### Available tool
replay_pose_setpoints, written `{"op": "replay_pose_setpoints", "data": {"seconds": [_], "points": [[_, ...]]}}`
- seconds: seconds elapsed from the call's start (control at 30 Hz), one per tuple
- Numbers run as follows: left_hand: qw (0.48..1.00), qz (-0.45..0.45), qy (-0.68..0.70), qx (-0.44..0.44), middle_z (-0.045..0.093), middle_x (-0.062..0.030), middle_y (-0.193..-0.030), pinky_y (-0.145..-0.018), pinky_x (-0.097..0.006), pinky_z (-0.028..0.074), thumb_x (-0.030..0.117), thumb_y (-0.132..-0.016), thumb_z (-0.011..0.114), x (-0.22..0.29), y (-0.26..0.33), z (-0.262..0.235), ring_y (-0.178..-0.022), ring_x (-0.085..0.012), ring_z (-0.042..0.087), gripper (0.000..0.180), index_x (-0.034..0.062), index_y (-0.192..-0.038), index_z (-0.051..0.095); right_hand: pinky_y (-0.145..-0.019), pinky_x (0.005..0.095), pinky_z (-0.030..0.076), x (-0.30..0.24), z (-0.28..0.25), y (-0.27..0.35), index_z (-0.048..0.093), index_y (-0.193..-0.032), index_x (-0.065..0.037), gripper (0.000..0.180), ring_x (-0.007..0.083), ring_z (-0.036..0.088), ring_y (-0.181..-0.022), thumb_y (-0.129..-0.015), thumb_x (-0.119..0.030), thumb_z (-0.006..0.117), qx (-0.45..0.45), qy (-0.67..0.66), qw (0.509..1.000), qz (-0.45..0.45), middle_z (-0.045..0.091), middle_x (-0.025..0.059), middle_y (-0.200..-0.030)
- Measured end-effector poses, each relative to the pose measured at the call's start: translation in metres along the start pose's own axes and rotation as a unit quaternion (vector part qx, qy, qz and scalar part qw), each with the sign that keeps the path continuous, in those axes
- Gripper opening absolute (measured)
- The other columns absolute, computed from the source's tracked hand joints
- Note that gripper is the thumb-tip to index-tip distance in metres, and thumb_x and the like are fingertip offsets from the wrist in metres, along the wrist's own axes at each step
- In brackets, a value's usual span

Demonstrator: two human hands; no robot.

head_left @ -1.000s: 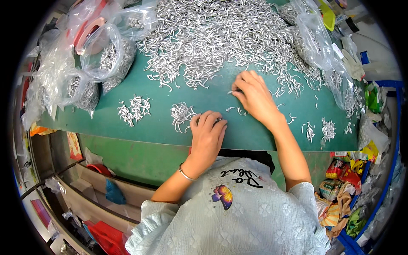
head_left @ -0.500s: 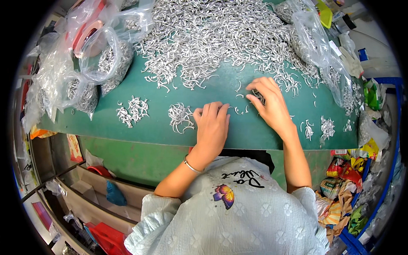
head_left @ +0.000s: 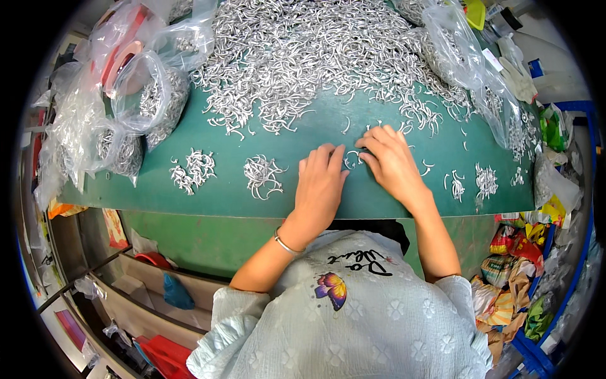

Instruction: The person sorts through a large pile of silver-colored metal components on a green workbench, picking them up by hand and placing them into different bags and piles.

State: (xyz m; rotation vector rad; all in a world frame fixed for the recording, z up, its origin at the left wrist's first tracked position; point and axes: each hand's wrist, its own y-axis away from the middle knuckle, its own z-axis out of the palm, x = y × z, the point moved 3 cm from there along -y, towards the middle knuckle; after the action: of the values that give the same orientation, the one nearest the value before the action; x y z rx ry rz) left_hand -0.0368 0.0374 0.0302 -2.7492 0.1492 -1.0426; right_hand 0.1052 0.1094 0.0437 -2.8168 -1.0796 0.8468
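Curved silver metal pieces form a wide heap [head_left: 303, 57] across the far part of a green tabletop [head_left: 221, 202]. Near the front edge, my left hand [head_left: 320, 183] rests with loosely bent fingers and its tips on the surface. A few loose silver pieces [head_left: 352, 159] lie between my hands. Over their right side arches my right hand [head_left: 392, 163], its thumb and forefinger apart and no piece visibly gripped. Left of my left hand sit two small piles, the nearer one [head_left: 262, 175] beside it and another [head_left: 193, 170] farther left. What lies under my palms is hidden.
Clear plastic bags of pieces [head_left: 163, 104] crowd the table's left side. More bags [head_left: 454, 57] stand at the far right. Small groups of pieces [head_left: 485, 181] lie right of my right hand. Below left is an open drawer [head_left: 199, 297]; packets [head_left: 505, 271] fill a rack at right.
My right hand has lowered toward the table and drawn slightly nearer, its fingers less widely parted. My left hand has edged a little farther forward and right. The view has shifted slightly.
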Motion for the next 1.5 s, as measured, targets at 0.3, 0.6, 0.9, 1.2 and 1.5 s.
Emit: {"op": "replay_pose_setpoints", "data": {"seconds": [0.3,0.6,0.9,1.2,1.5], "points": [[0.998,0.006,0.048,-0.026,0.053,-0.0176,-0.117,-0.091,-0.042,0.045,-0.007,-0.083,0.060,0.001,-0.001,0.001,-0.106,-0.0358,0.054,0.049,0.0015,-0.131,0.049,-0.082,0.0395,0.042,-0.010,-0.012,0.018,0.064,-0.098,-0.001,0.021,0.0283,0.053,-0.096,-0.078,-0.004,0.069,0.014,-0.033,0.999,0.022,0.057,0.0092,-0.095],[0.998,-0.049,0.040,0.027,0.053,-0.0184,-0.119,-0.094,-0.042,0.043,-0.007,-0.081,0.062,-0.008,0.028,-0.044,-0.109,-0.0366,0.052,0.047,-0.0015,-0.126,0.052,-0.081,0.0403,0.046,-0.016,0.002,0.021,0.062,-0.107,-0.002,0.029,0.0299,0.056,-0.094,-0.078,-0.004,0.069,-0.021,-0.053,0.998,0.013,0.054,0.0104,-0.094],[0.999,-0.029,-0.038,0.015,0.055,-0.0132,-0.115,-0.091,-0.041,0.042,-0.003,-0.075,0.069,-0.011,0.036,-0.041,-0.104,-0.0322,0.051,0.044,0.0029,-0.117,0.061,-0.070,0.0410,0.050,-0.022,0.018,0.019,0.062,-0.107,-0.005,0.031,0.0300,0.060,-0.085,-0.078,-0.003,0.071,-0.053,-0.120,0.991,0.036,0.053,0.0115,-0.095],[0.998,-0.016,0.026,0.047,0.056,-0.0148,-0.112,-0.085,-0.041,0.047,-0.008,-0.078,0.064,-0.015,0.039,-0.028,-0.099,-0.0330,0.055,0.028,-0.0024,-0.105,0.064,-0.066,0.0408,0.050,-0.038,0.023,0.015,0.060,-0.095,-0.004,0.017,0.0295,0.059,-0.084,-0.081,-0.006,0.069,-0.032,-0.095,0.995,0.005,0.052,0.0099,-0.091],[0.999,0.010,0.020,0.023,0.054,-0.0179,-0.116,-0.090,-0.041,0.049,-0.012,-0.072,0.057,-0.022,0.049,-0.027,-0.110,-0.0357,0.053,0.036,-0.0082,-0.107,0.060,-0.066,0.0414,0.049,-0.030,0.023,0.025,0.059,-0.093,-0.001,0.012,0.0306,0.059,-0.083,-0.083,-0.003,0.066,-0.003,-0.098,0.995,-0.007,0.052,0.0108,-0.090]]}}
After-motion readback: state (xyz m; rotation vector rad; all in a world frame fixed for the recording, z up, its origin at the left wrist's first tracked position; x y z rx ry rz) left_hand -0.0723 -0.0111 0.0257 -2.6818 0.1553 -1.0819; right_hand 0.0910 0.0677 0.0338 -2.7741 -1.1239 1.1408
